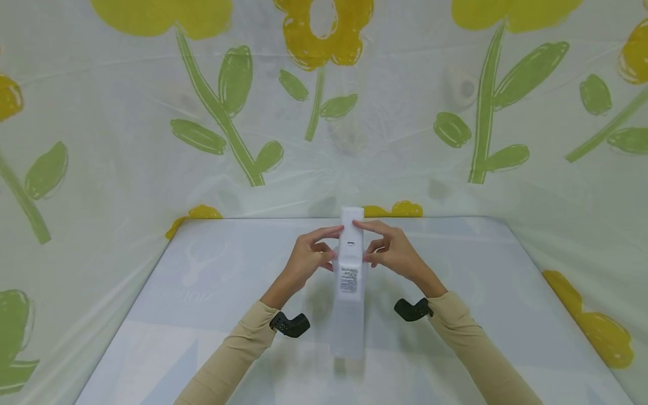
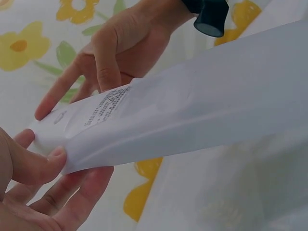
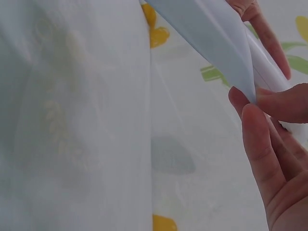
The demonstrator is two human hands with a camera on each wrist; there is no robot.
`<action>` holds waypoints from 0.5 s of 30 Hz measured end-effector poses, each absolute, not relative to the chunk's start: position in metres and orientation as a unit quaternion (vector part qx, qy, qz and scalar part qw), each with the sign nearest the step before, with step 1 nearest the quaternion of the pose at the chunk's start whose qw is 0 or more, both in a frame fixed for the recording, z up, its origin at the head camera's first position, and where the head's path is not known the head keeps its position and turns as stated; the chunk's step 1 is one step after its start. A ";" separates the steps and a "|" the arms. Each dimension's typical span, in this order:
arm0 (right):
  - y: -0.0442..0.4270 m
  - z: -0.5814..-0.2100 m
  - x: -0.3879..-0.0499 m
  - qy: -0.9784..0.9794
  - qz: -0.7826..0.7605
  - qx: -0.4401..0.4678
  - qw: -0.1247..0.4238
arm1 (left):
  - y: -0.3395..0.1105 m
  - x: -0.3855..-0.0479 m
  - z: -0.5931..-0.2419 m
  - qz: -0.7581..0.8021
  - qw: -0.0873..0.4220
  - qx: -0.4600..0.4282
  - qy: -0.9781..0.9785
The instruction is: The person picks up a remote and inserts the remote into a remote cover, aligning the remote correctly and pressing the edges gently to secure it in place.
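A long white device (image 1: pixel 351 228) with rounded ends stands tilted, its upper end bare in the head view and a small dark slot on its face. Round its lower part is a translucent plastic sleeve (image 1: pixel 348 326) printed with a block of small text (image 2: pixel 108 105). My left hand (image 1: pixel 310 253) pinches the sleeve at one side with thumb and fingers, its index fingertip at the device's upper edge. On the other side my right hand (image 1: pixel 392 247) pinches the sleeve's edge (image 3: pixel 248 79) between thumb and fingers, index finger touching the device.
Beneath the hands lies a pale tabletop (image 1: pixel 430 349) with a faint printed pattern. A hanging sheet (image 1: pixel 385 157) with yellow flowers and green leaves surrounds it at the back and sides. Each wrist carries a black camera mount (image 1: pixel 291 325).
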State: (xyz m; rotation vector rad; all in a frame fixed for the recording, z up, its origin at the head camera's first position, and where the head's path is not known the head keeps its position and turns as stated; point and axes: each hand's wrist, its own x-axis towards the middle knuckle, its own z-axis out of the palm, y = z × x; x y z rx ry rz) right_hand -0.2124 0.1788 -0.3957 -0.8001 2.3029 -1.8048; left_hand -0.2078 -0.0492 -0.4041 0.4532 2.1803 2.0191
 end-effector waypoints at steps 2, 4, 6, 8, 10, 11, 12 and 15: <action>0.179 -0.395 -0.213 0.759 -0.592 -0.265 0.055 | -0.049 -0.208 -0.404 0.671 0.065 0.149 0.723; 0.179 -0.395 -0.213 0.761 -0.589 -0.264 0.056 | -0.049 -0.208 -0.405 0.674 0.064 0.152 0.720; 0.179 -0.394 -0.212 0.764 -0.587 -0.262 0.056 | -0.049 -0.209 -0.405 0.675 0.065 0.155 0.719; 0.180 -0.394 -0.212 0.766 -0.587 -0.256 0.055 | -0.048 -0.209 -0.406 0.675 0.068 0.158 0.717; 0.180 -0.394 -0.213 0.766 -0.587 -0.257 0.055 | -0.048 -0.209 -0.406 0.676 0.071 0.155 0.717; 0.179 -0.394 -0.213 0.765 -0.588 -0.258 0.056 | -0.048 -0.209 -0.406 0.677 0.072 0.152 0.716; 0.179 -0.394 -0.213 0.765 -0.587 -0.259 0.056 | -0.049 -0.208 -0.405 0.678 0.072 0.151 0.716; 0.177 -0.394 -0.214 0.767 -0.584 -0.261 0.057 | -0.050 -0.203 -0.396 0.678 0.072 0.146 0.716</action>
